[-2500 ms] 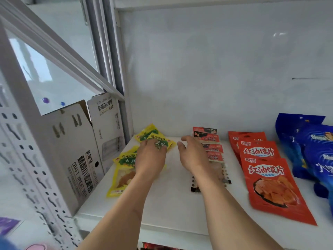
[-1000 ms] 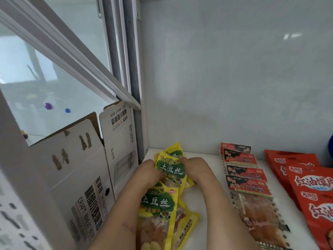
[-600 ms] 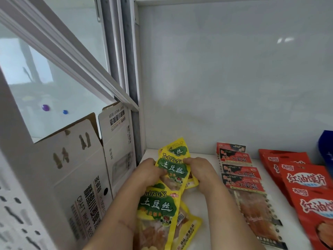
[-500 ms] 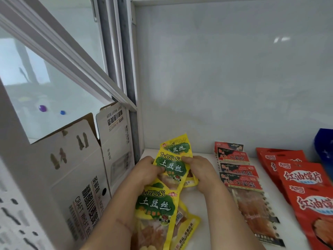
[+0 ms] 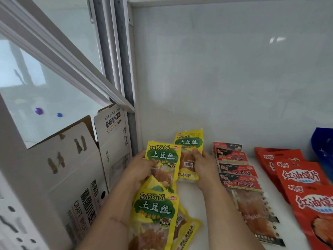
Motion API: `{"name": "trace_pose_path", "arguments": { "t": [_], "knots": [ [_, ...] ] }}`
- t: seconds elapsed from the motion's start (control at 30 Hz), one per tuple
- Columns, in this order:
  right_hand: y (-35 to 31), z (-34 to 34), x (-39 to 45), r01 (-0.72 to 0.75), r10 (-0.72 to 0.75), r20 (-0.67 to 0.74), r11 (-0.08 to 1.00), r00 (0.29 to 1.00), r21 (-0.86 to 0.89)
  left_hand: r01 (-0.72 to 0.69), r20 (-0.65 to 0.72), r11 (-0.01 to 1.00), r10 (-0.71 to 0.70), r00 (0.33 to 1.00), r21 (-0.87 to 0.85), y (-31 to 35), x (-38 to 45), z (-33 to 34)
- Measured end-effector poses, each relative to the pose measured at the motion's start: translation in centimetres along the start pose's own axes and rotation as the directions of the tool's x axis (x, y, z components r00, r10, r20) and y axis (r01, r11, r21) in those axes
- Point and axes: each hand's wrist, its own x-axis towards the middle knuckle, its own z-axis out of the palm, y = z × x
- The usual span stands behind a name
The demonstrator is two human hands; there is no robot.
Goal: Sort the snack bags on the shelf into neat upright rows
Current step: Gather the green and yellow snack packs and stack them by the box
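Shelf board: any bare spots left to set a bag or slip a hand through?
Bare shelf shows in a lane between the yellow potato-shred bags and the red gluten-strip packs, though the right hand and forearm lie over it. Another strip runs between those packs and the red oil-slice bags. The left corner by the cardboard box is crowded.

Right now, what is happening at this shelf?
A person is tidying yellow bags at the shelf's left end. The left hand grips one yellow bag and the right hand grips another behind it; both stand raised. More yellow bags lie loose in front. To the right, red packs and larger red bags lie flat in overlapping rows, not upright yet.
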Motion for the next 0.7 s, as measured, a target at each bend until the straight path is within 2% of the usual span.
{"name": "trace_pose_path", "arguments": {
  "t": [0.1,0.17,0.27,0.4,0.53,0.7],
  "knots": [
    [0.5,-0.1,0.5,0.047,-0.049,-0.013,0.995,0.999,-0.082,0.027,0.014,1.0,-0.027,1.0,-0.013,-0.4,0.2,0.4],
    [0.8,-0.2,0.8,0.103,-0.109,-0.016,0.974,0.994,-0.202,0.039,0.017,0.999,-0.039,0.999,-0.006,-0.6,0.4,0.5],
    [1.1,-0.2,1.4,0.159,-0.183,-0.028,0.909,0.983,-0.386,0.054,0.007,0.999,-0.054,0.999,0.005,-0.8,0.8,0.6],
    [1.2,-0.1,1.8,0.141,-0.197,-0.041,0.818,0.98,-0.557,0.067,-0.016,0.998,-0.067,0.998,0.005,-1.0,1.1,0.8],
    [1.3,0.4,1.8,0.124,-0.19,-0.04,0.77,0.981,-0.626,0.08,-0.014,0.997,-0.08,0.997,0.001,-0.7,1.4,0.9],
    [0.9,0.4,2.2,0.098,-0.166,-0.06,0.797,0.984,-0.596,0.026,0.013,0.998,-0.027,1.0,0.052,0.2,1.8,1.8]
  ]
}}
